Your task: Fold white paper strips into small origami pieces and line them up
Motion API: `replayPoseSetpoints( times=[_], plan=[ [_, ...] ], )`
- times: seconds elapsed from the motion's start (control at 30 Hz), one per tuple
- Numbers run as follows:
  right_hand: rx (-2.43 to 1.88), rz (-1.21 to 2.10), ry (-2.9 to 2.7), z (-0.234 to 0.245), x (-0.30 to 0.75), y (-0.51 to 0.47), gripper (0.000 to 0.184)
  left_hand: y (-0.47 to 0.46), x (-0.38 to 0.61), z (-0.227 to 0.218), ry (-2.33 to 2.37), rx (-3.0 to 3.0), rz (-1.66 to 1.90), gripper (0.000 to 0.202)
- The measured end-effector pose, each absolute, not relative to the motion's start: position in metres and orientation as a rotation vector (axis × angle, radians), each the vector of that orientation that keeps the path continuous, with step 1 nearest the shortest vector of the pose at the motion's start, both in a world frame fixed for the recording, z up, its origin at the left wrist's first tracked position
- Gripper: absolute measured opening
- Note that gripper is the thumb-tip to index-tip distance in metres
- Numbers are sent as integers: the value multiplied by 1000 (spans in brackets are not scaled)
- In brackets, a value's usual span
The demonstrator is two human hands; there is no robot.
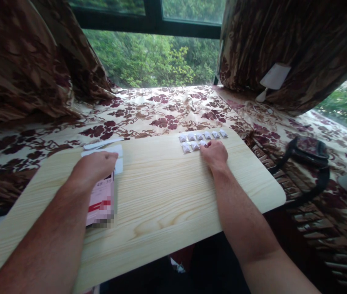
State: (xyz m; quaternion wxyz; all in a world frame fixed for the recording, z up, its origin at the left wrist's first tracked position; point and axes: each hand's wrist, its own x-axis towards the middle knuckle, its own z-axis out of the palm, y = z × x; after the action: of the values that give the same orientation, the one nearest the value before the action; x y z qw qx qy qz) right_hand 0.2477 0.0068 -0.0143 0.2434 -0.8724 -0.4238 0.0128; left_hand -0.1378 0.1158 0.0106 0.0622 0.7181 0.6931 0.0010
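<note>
My right hand [216, 154] reaches to the far right part of the table, its fingers pinched on a small white folded paper piece [203, 143] at the end of the nearer row. Several similar white pieces [199, 136] lie beside it in two neat rows, each raised in the middle. At the left, my left hand [95, 165] is closed with curled fingers above white paper sheets [118, 157]; whatever it may hold is hidden. Under that wrist lies a phone [101, 198] with a lit pink screen, partly covered by the forearm.
The pale wood-grain table [161, 196] has rounded corners. Behind it spreads a floral cloth [167, 110] below a window. A white lamp [275, 76] stands at the back right. A dark bag with a strap [309, 150] lies right of the table.
</note>
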Motion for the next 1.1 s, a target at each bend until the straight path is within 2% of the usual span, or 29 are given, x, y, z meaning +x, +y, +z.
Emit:
replayPoseSetpoints(
  times=[0.1, 0.27, 0.47, 0.67, 0.83, 1.1],
  plan=[
    [-2370, 20, -1169, -15, 248, 7, 34, 118, -143, 11, 2128, 2205, -145, 52],
    [-2384, 15, -1164, -15, 247, 7, 34, 124, -152, 5, 2133, 2188, -71, 46],
    [-2406, 41, -1152, -13, 246, 7, 35, 143, -165, 2, 2130, 2085, -15, 64],
    [-2409, 36, -1156, -14, 247, 7, 35, 165, -172, 8, 2145, 2044, -41, 57],
    [-2404, 16, -1168, -15, 247, 8, 33, 176, -181, 3, 2065, 1914, -35, 70],
    [-2424, 30, -1142, -14, 247, 8, 35, 177, -188, -7, 2027, 2056, 25, 66]
  ],
)
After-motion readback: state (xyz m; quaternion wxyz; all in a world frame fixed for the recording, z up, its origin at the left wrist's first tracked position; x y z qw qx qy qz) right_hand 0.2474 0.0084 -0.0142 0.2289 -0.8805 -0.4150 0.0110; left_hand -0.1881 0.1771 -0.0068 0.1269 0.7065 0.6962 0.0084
